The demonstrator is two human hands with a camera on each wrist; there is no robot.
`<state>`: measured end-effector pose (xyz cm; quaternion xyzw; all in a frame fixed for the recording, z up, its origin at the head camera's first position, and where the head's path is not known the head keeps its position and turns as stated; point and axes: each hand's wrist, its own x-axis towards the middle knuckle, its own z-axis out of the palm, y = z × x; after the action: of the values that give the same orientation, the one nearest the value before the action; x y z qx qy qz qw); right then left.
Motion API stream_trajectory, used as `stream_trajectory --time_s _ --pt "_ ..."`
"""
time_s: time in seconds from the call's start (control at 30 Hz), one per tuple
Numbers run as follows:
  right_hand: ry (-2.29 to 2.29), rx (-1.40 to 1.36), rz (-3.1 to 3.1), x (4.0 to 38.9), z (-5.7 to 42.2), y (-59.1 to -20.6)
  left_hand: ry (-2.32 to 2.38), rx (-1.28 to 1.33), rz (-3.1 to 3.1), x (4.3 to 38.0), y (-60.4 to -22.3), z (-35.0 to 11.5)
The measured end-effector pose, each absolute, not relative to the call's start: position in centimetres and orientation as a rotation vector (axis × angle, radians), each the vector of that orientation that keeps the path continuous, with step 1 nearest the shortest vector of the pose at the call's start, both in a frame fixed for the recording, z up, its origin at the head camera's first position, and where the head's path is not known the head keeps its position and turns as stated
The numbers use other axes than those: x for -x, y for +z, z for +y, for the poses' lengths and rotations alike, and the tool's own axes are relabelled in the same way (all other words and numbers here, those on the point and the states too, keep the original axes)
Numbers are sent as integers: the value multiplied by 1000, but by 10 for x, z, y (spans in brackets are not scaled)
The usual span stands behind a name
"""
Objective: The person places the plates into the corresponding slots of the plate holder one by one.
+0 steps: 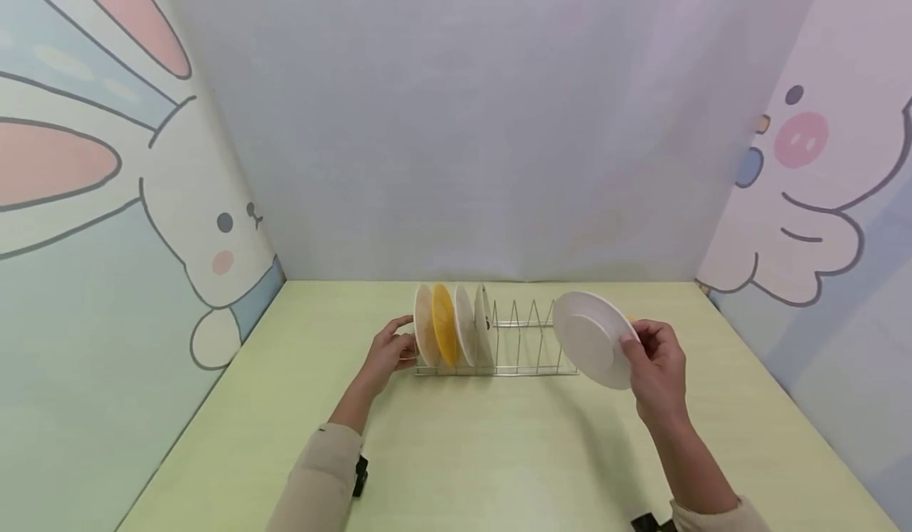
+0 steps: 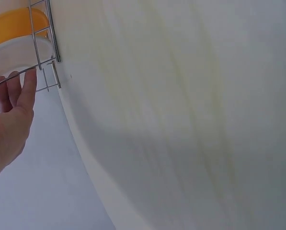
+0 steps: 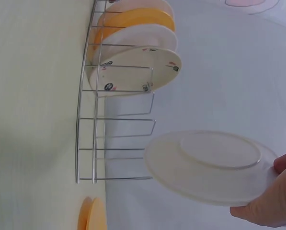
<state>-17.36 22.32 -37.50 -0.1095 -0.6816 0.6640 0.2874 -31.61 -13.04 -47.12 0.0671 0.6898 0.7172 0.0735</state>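
My right hand [image 1: 659, 362] pinches a white plate [image 1: 587, 334] by its rim, thumb on the near face. The plate is raised and tilted at the right end of a wire dish rack [image 1: 527, 371], with its underside ring showing. At the rack's left end, my left hand [image 1: 390, 351] holds the end wire, its fingertips [image 2: 28, 79] on the metal. Standing upright in the rack's left slots are a pale plate [image 1: 425, 326], a yellow plate [image 1: 445, 326], a white plate [image 1: 465, 326] and a patterned plate [image 3: 133, 72].
An orange-yellow dish [image 3: 97, 215] lies on the table past the rack's right end, mostly hidden behind my right hand in the head view. The pale green table [image 1: 456, 453] meets a grey back wall [image 1: 456, 160]. Side walls with cartoon animals [image 1: 192, 223] flank it.
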Motion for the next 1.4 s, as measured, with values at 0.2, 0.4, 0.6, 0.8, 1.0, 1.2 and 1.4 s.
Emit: stream_trajectory --time_s 0.2,0.4,0.6,0.8,1.0,1.2,1.4 --pt "1802 250 -1776 187 209 -371 2137 -164 2092 317 -472 -129" --pt "1835 222 -1696 203 190 -368 2112 -219 2083 311 -460 -129" --pt "1855 183 -1630 217 168 -367 2107 -226 2075 305 -452 -129" --pt "1853 155 -1554 228 149 -368 2127 -195 2066 317 -467 -130" --pt "1833 183 -1474 243 131 -376 2120 -200 2106 318 -469 -130" --pt "1824 214 -1461 255 114 -390 2127 -221 2120 317 -472 -131" --pt "1773 216 -1524 257 104 -408 2135 -224 2107 317 -472 -131"
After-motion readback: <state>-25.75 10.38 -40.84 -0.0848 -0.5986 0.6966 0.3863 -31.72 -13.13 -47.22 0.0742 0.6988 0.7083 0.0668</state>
